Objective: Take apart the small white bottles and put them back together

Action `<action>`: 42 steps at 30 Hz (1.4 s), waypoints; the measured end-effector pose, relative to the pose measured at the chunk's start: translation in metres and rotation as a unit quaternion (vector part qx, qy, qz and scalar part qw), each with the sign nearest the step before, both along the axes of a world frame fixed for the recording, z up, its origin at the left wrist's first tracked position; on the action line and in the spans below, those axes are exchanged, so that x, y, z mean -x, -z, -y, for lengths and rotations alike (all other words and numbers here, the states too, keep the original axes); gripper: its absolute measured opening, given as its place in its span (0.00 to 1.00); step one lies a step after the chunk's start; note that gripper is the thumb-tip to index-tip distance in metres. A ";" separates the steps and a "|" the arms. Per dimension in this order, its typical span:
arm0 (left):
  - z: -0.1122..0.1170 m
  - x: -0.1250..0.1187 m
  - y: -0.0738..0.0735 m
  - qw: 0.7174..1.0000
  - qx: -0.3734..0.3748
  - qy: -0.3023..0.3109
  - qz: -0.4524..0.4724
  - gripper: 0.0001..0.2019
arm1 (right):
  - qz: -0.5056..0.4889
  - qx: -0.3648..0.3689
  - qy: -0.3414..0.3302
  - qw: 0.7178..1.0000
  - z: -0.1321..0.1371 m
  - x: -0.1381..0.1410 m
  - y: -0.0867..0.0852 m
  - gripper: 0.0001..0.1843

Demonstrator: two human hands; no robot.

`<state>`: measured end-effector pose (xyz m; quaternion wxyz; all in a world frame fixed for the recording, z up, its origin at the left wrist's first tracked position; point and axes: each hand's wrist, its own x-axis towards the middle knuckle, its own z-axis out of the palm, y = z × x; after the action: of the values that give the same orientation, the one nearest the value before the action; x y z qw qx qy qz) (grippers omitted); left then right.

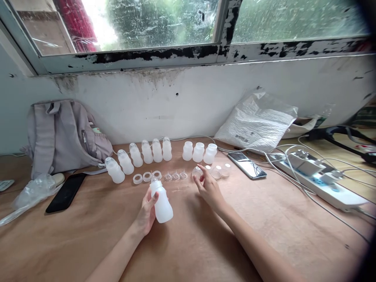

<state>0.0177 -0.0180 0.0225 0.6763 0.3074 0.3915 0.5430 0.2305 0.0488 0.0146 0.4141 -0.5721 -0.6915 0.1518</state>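
My left hand (147, 211) is wrapped round a frosted white baby bottle (163, 207), tilted above the table, with a collar and a clear nipple on its top. My right hand (210, 188) reaches over a row of clear dome caps, thumb and index finger apart beside the leftmost cap (196, 171). Whether the fingertips touch that cap I cannot tell. Left of the caps lie three clear nipples (175, 176) and three white collar rings (147, 177). Behind stand three open-topped bottles (198, 152) and, further left, several capped bottles (147, 152).
A grey backpack (64, 137) leans at the left wall, with a black phone (66, 193) and a crumpled plastic bag (31, 192) before it. To the right are another phone (246, 165), a white plastic package (258, 121) and a power strip (329, 184) with tangled cables.
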 end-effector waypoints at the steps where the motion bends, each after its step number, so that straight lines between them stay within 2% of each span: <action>1: 0.000 0.000 0.000 1.000 0.000 0.006 -0.008 0.22 | 0.016 -0.001 0.009 1.000 -0.006 -0.004 0.003 0.26; 6: 0.002 -0.001 0.001 0.999 0.016 0.019 -0.030 0.22 | 0.062 -0.003 0.032 0.998 -0.019 -0.011 0.017 0.21; 11: 0.002 0.001 0.001 0.997 0.044 0.061 -0.031 0.24 | 0.058 -0.022 0.055 0.997 -0.016 -0.010 0.018 0.21; 14: 0.002 0.001 0.000 0.995 0.053 0.077 -0.030 0.25 | 0.015 -0.007 0.048 0.999 -0.013 -0.009 0.013 0.19; 16: 0.002 -0.001 -0.001 0.994 0.051 0.089 -0.031 0.24 | -0.067 -0.001 0.032 0.997 -0.011 -0.008 0.007 0.19; 18: 0.002 -0.002 -0.004 0.994 0.042 0.094 -0.029 0.23 | -0.190 0.023 -0.005 0.982 -0.006 -0.005 0.000 0.20; 21: 0.004 -0.002 -0.007 0.990 0.026 0.126 -0.055 0.19 | -0.344 0.089 -0.074 0.932 0.001 0.003 -0.008 0.20; 25: 0.006 0.001 -0.008 0.976 0.002 0.192 -0.102 0.17 | -0.426 0.143 -0.118 0.885 0.011 0.015 -0.011 0.17; 28: 0.007 0.002 -0.006 0.971 -0.041 0.207 -0.115 0.22 | -0.448 0.163 -0.140 0.868 0.018 0.022 -0.013 0.15; 35: 0.003 0.000 -0.002 0.960 -0.115 0.163 -0.195 0.37 | -0.443 0.178 -0.149 0.866 0.025 0.029 -0.016 0.14; 42: 0.004 -0.001 -0.003 0.962 -0.110 0.122 -0.217 0.31 | -0.449 0.183 -0.160 0.860 0.026 0.029 -0.011 0.12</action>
<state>0.0186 -0.0223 0.0256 0.5979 0.5363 0.4263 0.4162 0.2012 0.0232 0.0255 0.5378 -0.3887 -0.4724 0.5801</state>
